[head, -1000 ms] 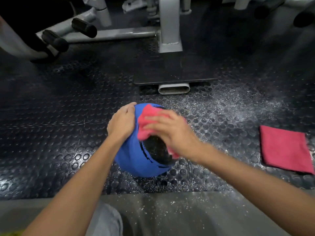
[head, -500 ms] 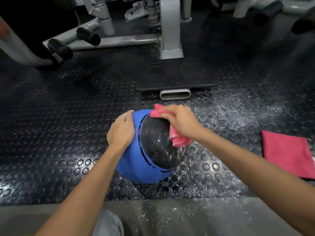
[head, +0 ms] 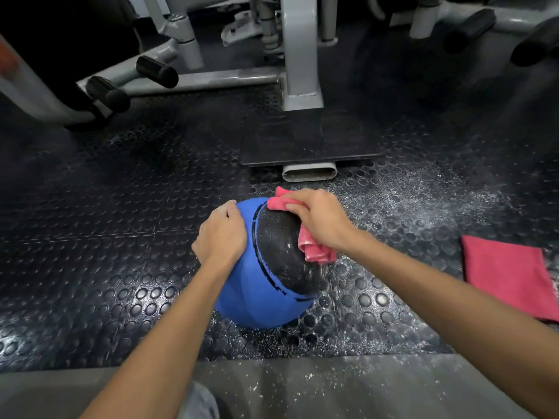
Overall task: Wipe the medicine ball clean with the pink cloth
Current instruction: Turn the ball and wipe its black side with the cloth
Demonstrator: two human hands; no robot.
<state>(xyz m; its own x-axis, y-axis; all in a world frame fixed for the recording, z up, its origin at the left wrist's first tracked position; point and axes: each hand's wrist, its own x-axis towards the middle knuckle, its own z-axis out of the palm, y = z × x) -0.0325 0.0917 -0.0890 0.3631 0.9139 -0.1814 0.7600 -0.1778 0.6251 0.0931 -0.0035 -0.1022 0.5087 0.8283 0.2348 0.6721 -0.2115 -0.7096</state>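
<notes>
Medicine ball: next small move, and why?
Probably drag the pink cloth down the black panel toward the person: the right hand grips it at the panel's far edge, white specks show lower down, and the left hand steadies the medicine ball.

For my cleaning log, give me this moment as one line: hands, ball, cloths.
left hand: holds ball | right hand: grips pink cloth against black panel | spare cloth: on floor
</notes>
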